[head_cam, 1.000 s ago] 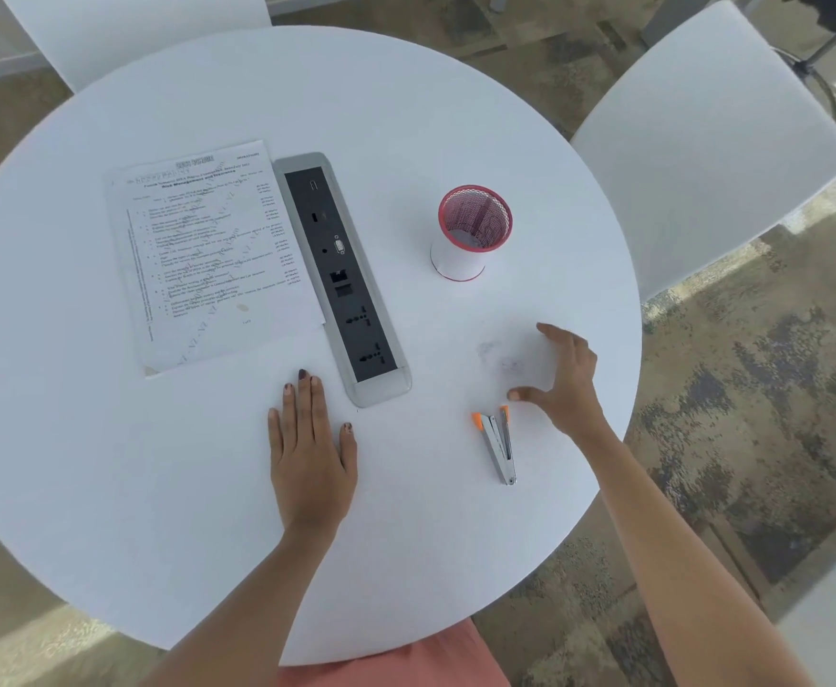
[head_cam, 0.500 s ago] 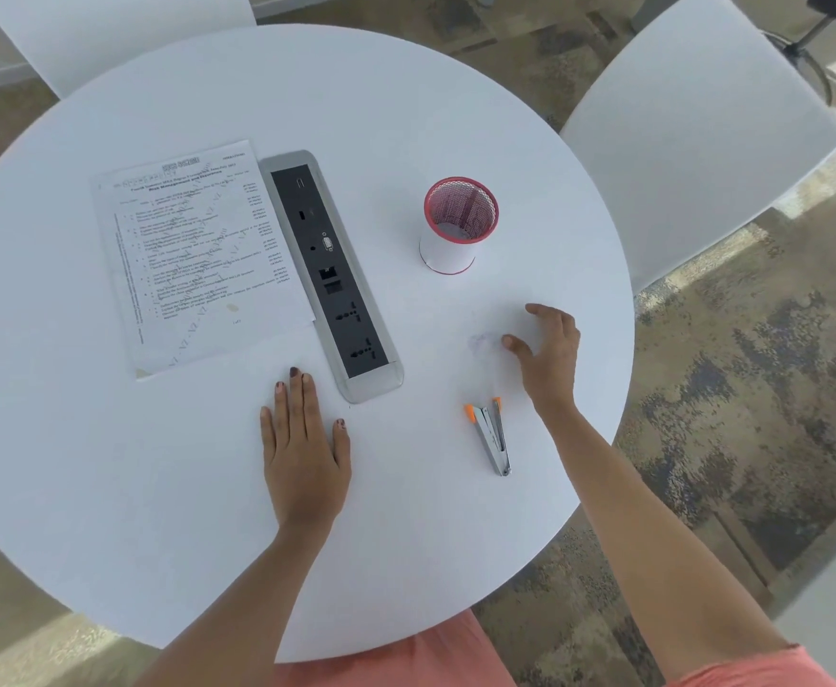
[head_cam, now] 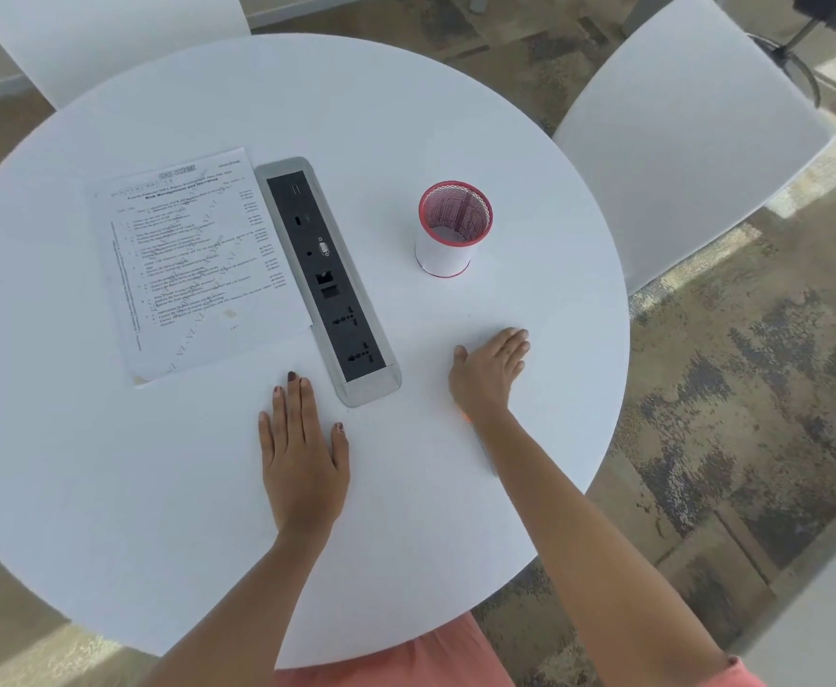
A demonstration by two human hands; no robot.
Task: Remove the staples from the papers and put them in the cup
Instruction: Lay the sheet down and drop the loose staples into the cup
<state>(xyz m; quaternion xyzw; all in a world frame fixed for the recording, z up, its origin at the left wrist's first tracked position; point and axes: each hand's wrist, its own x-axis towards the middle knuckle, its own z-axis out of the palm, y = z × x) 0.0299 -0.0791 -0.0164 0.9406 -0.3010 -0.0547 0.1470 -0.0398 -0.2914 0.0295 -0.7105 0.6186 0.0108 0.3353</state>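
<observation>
Right hand [head_cam: 490, 369]: flat, fingers together, empty, lower right.
Left hand [head_cam: 302, 448]: flat, empty.
Next: we reach papers [head_cam: 193, 265], upper left.

The printed papers [head_cam: 193, 262] carry lines of text, all too small and blurred to read.

Round white desk [head_cam: 158, 488]. Printed papers [head_cam: 193, 260] flat on the left part. Long grey socket strip [head_cam: 326, 280] just beside the papers, set into the middle. Cup [head_cam: 448, 235] with a red rim upright on the right part. Left hand [head_cam: 302, 453] and right hand [head_cam: 487, 371] flat on the near part, apart from each other.
</observation>
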